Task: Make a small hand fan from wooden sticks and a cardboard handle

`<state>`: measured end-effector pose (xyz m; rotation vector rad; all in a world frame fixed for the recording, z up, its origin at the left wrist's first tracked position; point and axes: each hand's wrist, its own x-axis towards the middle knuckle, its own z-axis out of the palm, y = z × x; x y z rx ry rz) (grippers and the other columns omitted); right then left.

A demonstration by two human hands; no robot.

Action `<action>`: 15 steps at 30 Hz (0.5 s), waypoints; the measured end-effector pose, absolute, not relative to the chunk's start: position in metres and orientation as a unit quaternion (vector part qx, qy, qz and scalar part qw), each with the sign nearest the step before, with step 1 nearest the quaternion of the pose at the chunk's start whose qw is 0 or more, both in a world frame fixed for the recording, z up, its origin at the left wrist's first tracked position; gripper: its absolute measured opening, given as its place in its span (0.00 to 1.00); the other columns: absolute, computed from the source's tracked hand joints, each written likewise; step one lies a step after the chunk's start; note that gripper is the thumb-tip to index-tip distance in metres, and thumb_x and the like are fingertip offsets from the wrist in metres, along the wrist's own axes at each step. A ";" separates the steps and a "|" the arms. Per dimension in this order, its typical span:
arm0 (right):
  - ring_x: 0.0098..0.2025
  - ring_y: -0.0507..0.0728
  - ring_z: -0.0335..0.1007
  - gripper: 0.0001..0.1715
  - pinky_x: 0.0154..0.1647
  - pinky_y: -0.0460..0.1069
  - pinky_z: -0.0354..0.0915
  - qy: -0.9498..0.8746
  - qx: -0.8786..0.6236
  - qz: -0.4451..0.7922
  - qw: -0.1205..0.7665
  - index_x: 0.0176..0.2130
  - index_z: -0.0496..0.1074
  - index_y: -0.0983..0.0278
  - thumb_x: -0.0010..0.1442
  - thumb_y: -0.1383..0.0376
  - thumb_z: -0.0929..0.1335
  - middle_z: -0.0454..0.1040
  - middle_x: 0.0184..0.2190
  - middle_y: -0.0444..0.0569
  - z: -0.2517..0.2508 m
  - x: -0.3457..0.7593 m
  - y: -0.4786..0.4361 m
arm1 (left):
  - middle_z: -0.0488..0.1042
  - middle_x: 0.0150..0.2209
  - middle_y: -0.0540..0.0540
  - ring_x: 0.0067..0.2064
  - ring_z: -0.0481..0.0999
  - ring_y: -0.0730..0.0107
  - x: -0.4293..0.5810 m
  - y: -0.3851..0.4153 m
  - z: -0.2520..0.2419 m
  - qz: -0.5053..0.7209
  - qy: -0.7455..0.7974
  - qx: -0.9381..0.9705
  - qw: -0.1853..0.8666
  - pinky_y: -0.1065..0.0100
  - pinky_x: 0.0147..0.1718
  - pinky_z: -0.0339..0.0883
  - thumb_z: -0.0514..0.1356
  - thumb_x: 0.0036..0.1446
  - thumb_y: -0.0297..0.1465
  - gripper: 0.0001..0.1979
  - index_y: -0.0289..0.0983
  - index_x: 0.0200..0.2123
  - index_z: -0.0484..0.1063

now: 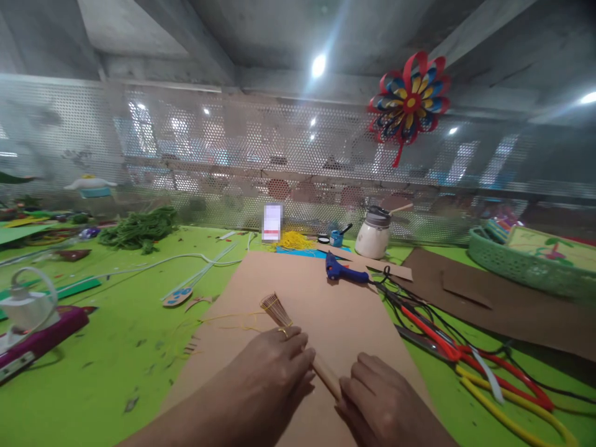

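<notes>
A miniature broom (326,375) with a tan stick handle lies slantwise between my hands, over a sheet of brown cardboard (251,273). Its head of thin brown bristles points up and left, with yellow thread (233,318) trailing off leftward. My left hand (274,360) is closed around the handle just below the bristles, a ring on one finger. Lower down, my right hand (377,397) pinches the handle's near end; its fingertips are partly hidden. A few short brown sticks (190,345) lie left of the cardboard.
A blue glue gun (344,270) rests on the cardboard's far right. Red-handled shears (433,335) and black cords lie to the right, before a green basket (526,267). At the back stands a white jar (372,236). A purple power strip (51,338) sits left.
</notes>
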<state>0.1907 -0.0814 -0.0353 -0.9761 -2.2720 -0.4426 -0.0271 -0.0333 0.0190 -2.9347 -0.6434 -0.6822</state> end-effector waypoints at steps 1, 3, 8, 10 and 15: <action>0.26 0.57 0.60 0.15 0.29 0.52 0.54 -0.860 -0.368 -0.178 0.305 0.26 0.66 0.63 0.63 0.76 0.62 0.68 0.23 0.46 -0.036 0.190 -0.082 | 0.77 0.34 0.44 0.43 0.78 0.58 -0.027 -0.033 0.018 -0.218 -0.218 -0.951 0.025 0.55 0.47 0.73 0.55 0.63 0.25 0.06 0.38 0.37 0.71; 0.27 0.57 0.60 0.16 0.30 0.52 0.53 -0.859 -0.368 -0.195 0.298 0.27 0.66 0.64 0.62 0.77 0.61 0.68 0.23 0.47 -0.036 0.188 -0.083 | 0.77 0.34 0.44 0.43 0.78 0.58 -0.026 -0.034 0.017 -0.209 -0.226 -0.951 0.019 0.54 0.47 0.73 0.54 0.64 0.25 0.06 0.38 0.37 0.71; 0.28 0.58 0.60 0.14 0.32 0.54 0.55 -0.867 -0.366 -0.204 0.269 0.27 0.68 0.65 0.59 0.79 0.63 0.68 0.24 0.48 -0.033 0.185 -0.087 | 0.76 0.34 0.43 0.43 0.77 0.58 -0.026 -0.035 0.015 -0.215 -0.230 -0.949 0.025 0.54 0.48 0.73 0.53 0.65 0.25 0.08 0.38 0.36 0.71; 0.29 0.58 0.60 0.13 0.33 0.54 0.55 -0.875 -0.368 -0.195 0.247 0.27 0.69 0.65 0.59 0.79 0.64 0.69 0.24 0.48 -0.030 0.185 -0.090 | 0.76 0.34 0.43 0.44 0.77 0.58 -0.026 -0.035 0.015 -0.221 -0.226 -0.948 0.029 0.55 0.48 0.73 0.53 0.65 0.25 0.08 0.37 0.36 0.71; 0.32 0.59 0.63 0.09 0.34 0.54 0.57 -0.869 -0.428 -0.144 0.203 0.30 0.71 0.65 0.60 0.76 0.68 0.72 0.28 0.49 -0.018 0.184 -0.101 | 0.77 0.35 0.42 0.44 0.77 0.58 -0.028 -0.035 0.017 -0.221 -0.213 -0.951 0.037 0.57 0.46 0.72 0.53 0.65 0.25 0.08 0.37 0.38 0.72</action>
